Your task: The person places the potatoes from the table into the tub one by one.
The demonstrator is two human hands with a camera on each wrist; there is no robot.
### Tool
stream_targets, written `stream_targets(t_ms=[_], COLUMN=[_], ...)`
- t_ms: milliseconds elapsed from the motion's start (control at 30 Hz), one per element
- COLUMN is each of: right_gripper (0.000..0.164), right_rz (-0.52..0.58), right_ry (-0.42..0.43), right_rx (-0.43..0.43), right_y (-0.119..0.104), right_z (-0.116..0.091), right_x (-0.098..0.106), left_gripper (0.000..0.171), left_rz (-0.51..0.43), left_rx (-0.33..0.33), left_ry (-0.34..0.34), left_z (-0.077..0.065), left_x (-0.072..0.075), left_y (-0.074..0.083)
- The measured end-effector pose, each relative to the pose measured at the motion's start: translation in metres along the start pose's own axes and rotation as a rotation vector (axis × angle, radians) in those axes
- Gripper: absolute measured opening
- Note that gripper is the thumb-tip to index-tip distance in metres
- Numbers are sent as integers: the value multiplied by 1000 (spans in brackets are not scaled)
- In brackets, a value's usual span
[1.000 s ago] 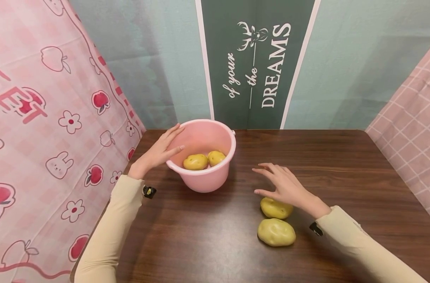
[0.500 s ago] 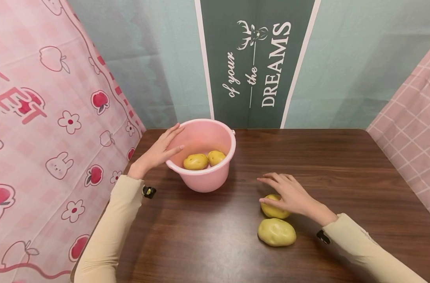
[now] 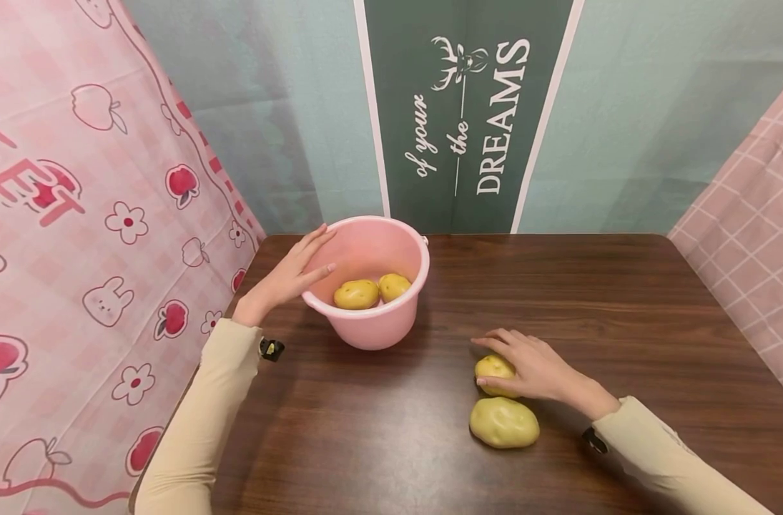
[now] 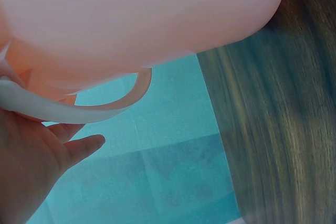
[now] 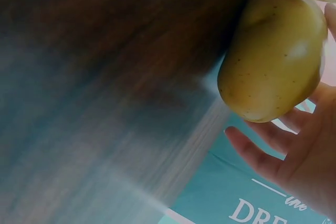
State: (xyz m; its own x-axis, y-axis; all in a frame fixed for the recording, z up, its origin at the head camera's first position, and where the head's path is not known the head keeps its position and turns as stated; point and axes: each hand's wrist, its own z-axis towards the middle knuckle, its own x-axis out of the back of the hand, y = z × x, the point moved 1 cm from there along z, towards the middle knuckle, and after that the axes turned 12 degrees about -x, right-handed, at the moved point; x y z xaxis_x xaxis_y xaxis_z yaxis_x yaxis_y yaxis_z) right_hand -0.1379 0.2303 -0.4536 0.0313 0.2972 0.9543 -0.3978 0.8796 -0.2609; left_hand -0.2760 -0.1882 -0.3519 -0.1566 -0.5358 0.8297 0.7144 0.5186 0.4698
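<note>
A cloth-screened table setting is shown; the kind of room cannot be determined. The wood-grain table (image 3: 365, 436) is bounded by a pink fruit-and-rabbit cloth (image 3: 114, 236) at left, a teal-and-green cloth (image 3: 455, 143) lettered "DREAMS" behind, and a pink checked cloth (image 3: 751, 229) at right.

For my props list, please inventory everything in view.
Table: 1, dark brown, centre
Bucket: 1, pink, on table's left, towards back
Bucket handle: 1, whitish, bucket's side
Bucket potatoes: 2, yellow, inside bucket
Yellow potato: 1, yellow, on table, right of bucket
Greenish potato: 1, yellow-green, beside it, nearer the viewer
Back cloth: 1, teal and dark green, lettered, behind table
Left cloth: 1, pink print, left
Right cloth: 1, pink with white grid, right
Black devices: 2, black, one per arm
Sleeves: 2, cream, both forearms
Left hand: 1, bare, at bucket's left edge
Right hand: 1, bare, over yellow potato
</note>
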Motion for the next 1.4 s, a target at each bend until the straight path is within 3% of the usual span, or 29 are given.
stream_targets(t_ms=[667, 1400], right_gripper=[56, 59], right_rz=[23, 35], right_ry=[9, 57], right_rx=[12, 56], right_y=[1, -11], right_z=[-8, 22], right_x=[-6, 11], left_gripper=[63, 63], left_rz=[-7, -9], left_rx=[2, 11], left_ry=[10, 15], left_z=[-1, 1], left_x=[-1, -1], left_y=[-1, -1])
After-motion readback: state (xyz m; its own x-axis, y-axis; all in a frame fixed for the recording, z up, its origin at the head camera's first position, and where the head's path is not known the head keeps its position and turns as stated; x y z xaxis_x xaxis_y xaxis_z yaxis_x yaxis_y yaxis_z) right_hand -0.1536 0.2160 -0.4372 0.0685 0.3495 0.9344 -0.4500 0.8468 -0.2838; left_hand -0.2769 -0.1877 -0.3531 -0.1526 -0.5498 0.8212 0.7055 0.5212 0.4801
